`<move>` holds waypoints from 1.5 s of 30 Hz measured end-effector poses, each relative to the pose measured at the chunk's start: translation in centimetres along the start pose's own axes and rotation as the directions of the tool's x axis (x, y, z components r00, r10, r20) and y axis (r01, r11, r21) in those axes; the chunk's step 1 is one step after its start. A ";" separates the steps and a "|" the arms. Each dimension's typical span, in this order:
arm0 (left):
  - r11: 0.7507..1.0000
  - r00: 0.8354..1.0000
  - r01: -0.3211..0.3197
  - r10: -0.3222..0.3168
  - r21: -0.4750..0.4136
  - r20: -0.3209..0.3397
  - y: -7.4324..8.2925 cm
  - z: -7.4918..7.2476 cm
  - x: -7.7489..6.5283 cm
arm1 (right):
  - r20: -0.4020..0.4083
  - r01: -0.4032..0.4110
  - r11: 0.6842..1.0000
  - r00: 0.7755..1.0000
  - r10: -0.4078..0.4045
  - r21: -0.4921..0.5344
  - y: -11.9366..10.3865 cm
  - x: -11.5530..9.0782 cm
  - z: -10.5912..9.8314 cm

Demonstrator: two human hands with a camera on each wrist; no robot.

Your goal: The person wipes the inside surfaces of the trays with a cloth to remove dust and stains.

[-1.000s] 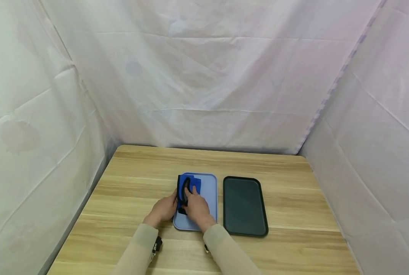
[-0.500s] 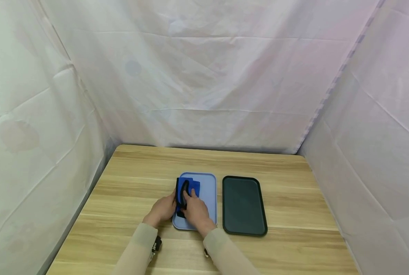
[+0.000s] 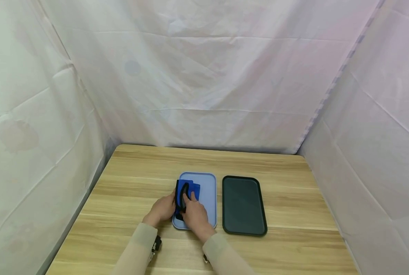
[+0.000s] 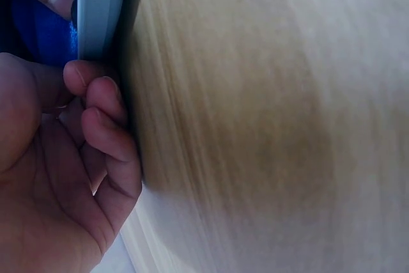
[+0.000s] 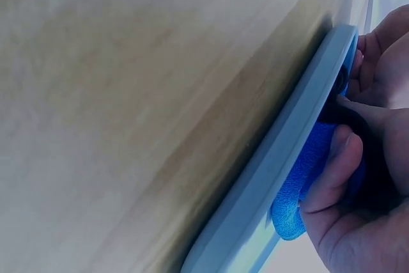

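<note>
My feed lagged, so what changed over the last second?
The blue cloth and the right hand holding it moved slightly toward the near end of the blue tray. No new hold or release shows. The left hand, blue tray and dark tray stayed put.

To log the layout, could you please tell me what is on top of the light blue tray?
A blue and black cloth item lies on the light blue tray, the right hand on it. The tray surface beneath them is covered.

The blue cloth (image 5: 291, 214) looks rough and fuzzy. The light blue tray (image 3: 208, 194) is smooth plastic, the dark tray (image 3: 244, 206) smooth, mostly matt plastic. Smooth wood grain covers the surface (image 3: 294, 198); the hanging sheet (image 3: 204, 84) looks thin and creased.
</note>
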State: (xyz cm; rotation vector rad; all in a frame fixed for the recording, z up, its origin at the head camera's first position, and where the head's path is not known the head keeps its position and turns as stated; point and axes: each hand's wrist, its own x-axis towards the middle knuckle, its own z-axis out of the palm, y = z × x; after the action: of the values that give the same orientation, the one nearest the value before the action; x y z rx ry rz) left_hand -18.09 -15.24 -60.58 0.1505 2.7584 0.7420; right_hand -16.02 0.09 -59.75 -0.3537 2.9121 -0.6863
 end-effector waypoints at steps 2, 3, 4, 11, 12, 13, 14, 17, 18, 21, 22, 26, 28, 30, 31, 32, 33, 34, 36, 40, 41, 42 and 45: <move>1.000 1.000 0.003 -0.003 -0.002 0.000 0.0 0.0 0.0 | -0.011 -0.002 1.000 1.000 0.002 0.004 -0.1 -0.2 0.1; 1.000 1.000 -0.002 0.002 0.000 -0.001 0.0 0.0 0.0 | -0.016 -0.003 1.000 1.000 0.003 0.006 -0.1 -0.3 0.1; 1.000 1.000 -0.002 0.002 0.001 0.000 0.0 0.0 0.0 | -0.018 -0.005 1.000 1.000 0.005 0.007 -0.2 -0.4 0.1; 1.000 1.000 0.012 -0.012 -0.009 -0.003 0.0 0.1 -0.1 | -0.030 -0.006 1.000 1.000 0.006 -0.004 -0.5 -1.1 0.3; 1.000 1.000 0.006 -0.006 -0.007 -0.005 0.0 0.1 -0.2 | -0.031 -0.008 1.000 0.999 0.008 -0.005 -0.5 -1.2 0.3; 1.000 1.000 0.002 -0.002 -0.007 -0.008 0.0 0.1 -0.2 | -0.035 -0.007 1.000 0.999 0.007 -0.005 -0.5 -1.3 0.3; 1.000 1.000 -0.001 0.001 -0.005 -0.009 0.1 0.0 -0.3 | -0.034 -0.008 1.000 0.999 0.008 -0.005 -0.5 -1.3 0.3; 1.000 1.000 -0.011 0.011 -0.001 -0.018 0.2 -0.1 -0.3 | -0.041 -0.003 1.000 0.999 0.003 -0.006 -0.5 -1.5 0.4; 1.000 1.000 -0.014 0.014 0.001 -0.020 0.2 -0.1 -0.3 | -0.040 -0.002 1.000 0.999 0.001 -0.010 -0.5 -1.6 0.4; 1.000 1.000 -0.014 0.014 0.003 -0.021 0.2 0.0 -0.3 | -0.037 0.000 1.000 0.999 0.000 -0.015 -0.4 -1.6 0.4; 1.000 1.000 -0.014 0.014 0.004 -0.020 0.2 0.0 -0.3 | -0.036 0.000 1.000 0.999 0.000 -0.014 -0.4 -1.6 0.4; 1.000 1.000 -0.014 0.014 0.010 -0.020 0.1 0.2 -0.1 | -0.028 -0.004 1.000 1.000 0.004 0.001 -0.2 -1.8 0.2; 1.000 1.000 -0.013 0.014 0.010 -0.020 0.2 0.1 -0.2 | -0.025 0.000 1.000 1.000 0.000 0.012 -0.2 -2.0 0.0; 1.000 1.000 -0.012 0.012 0.012 -0.018 0.2 0.1 -0.2 | -0.020 0.002 1.000 1.000 -0.002 0.022 -0.1 -2.1 -0.1; 1.000 1.000 -0.012 0.012 0.015 -0.017 0.2 0.0 -0.2 | -0.018 0.003 1.000 1.000 -0.003 0.029 -0.1 -2.2 -0.2; 1.000 1.000 -0.012 0.012 0.017 -0.016 0.2 0.0 -0.3 | -0.012 0.001 0.999 1.000 -0.001 0.032 0.0 -2.2 -0.2; 1.000 1.000 -0.011 0.011 0.019 -0.015 0.2 0.0 -0.2 | -0.006 0.001 1.000 1.000 -0.001 0.031 0.0 -2.3 -0.3; 1.000 1.000 -0.008 0.008 0.017 -0.013 0.2 0.0 -0.2 | 0.002 0.000 0.999 1.000 0.000 0.032 0.1 -2.3 -0.4; 1.000 1.000 -0.008 0.008 0.015 -0.011 0.1 0.0 -0.2 | 0.017 -0.001 1.000 1.000 0.001 0.030 0.2 -2.4 -0.5; 1.000 1.000 -0.005 0.005 0.007 0.002 0.1 -0.1 -0.2 | 0.062 -0.010 0.999 0.998 0.008 0.035 0.7 -2.5 -1.0; 1.000 1.000 -0.008 0.008 0.010 0.003 0.1 0.0 -0.2 | 0.075 -0.012 0.999 0.997 0.010 0.034 0.8 -2.5 -1.1; 1.000 1.000 -0.008 0.008 0.012 0.004 0.1 0.0 -0.2 | 0.089 -0.015 0.999 0.996 0.012 0.034 0.9 -2.5 -1.2; 1.000 1.000 -0.011 0.011 0.019 0.002 0.1 0.0 -0.3 | 0.115 -0.007 1.000 0.993 0.005 0.019 1.4 -2.4 -1.4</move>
State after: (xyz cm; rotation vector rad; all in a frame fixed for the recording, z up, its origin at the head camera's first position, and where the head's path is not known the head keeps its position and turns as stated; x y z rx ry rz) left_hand -17.81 -15.20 -60.50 0.1701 2.7650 0.7185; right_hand -14.21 2.52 -58.94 -0.3690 2.7948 -0.6697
